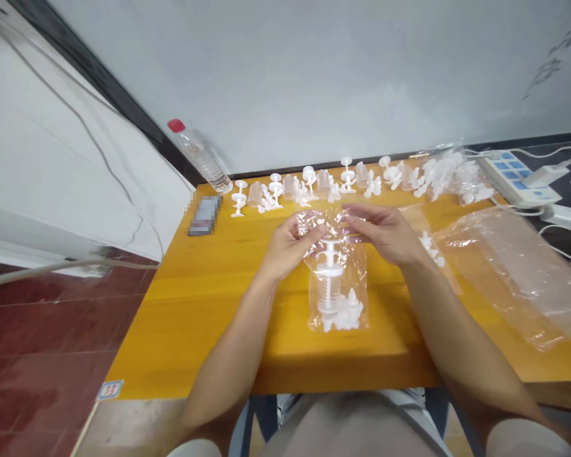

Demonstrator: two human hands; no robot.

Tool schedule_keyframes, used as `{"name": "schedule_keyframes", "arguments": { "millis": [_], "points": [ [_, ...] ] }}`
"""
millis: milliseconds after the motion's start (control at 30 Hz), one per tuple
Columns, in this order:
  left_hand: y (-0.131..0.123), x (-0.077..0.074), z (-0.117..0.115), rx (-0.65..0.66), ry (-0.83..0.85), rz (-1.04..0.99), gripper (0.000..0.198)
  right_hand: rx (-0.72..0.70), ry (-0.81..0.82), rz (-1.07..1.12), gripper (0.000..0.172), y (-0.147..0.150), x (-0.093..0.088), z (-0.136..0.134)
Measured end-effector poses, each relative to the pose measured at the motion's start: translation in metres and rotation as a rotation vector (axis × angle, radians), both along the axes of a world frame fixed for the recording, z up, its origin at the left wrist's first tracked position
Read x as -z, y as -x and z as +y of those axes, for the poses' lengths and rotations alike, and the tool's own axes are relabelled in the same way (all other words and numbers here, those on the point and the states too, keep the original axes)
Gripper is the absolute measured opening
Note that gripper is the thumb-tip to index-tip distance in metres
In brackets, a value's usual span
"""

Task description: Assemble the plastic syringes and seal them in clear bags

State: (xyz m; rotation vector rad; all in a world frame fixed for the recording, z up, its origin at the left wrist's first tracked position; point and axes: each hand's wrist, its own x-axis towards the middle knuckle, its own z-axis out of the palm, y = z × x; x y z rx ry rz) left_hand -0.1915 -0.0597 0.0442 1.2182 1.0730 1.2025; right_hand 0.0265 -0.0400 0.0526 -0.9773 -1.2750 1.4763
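A clear plastic bag point(337, 260) hangs or rests over the table in front of me, its lower end toward me. Inside it are a white plunger-like part point(330, 270) with round discs, a ribbed clear cylinder and several small white pieces point(349, 311). My left hand point(290, 244) pinches the crinkled upper left of the bag between thumb and fingers. On the other side, my right hand point(385, 233) has its fingers closed on the bag's upper right edge; the fingertips are partly lost in the shiny film.
Along the table's back edge stand several white plungers point(276, 190), clear cups point(323, 184) and small white pieces. Bagged parts point(445, 174) lie beside a power strip point(518, 181). Empty bags point(518, 273) cover the right side. A bottle point(202, 158) leans at the left behind a phone point(204, 214).
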Motion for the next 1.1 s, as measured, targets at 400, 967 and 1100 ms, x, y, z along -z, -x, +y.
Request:
{"name": "schedule_keyframes", "arguments": {
  "millis": [400, 967, 1100],
  "points": [
    [0.026, 0.065, 0.009, 0.045, 0.312, -0.119, 0.027, 0.077, 0.334, 0.158, 0.022, 0.015, 0.064, 0.006],
    [0.032, 0.064, 0.011, -0.154, 0.327, -0.284, 0.053, 0.150, 0.146, 0.020, 0.056, 0.020, 0.063, -0.006],
    [0.036, 0.057, 0.007, -0.047, 0.266, -0.119, 0.050, 0.143, 0.162, 0.024, 0.062, 0.019, 0.058, -0.006]
  ]
}}
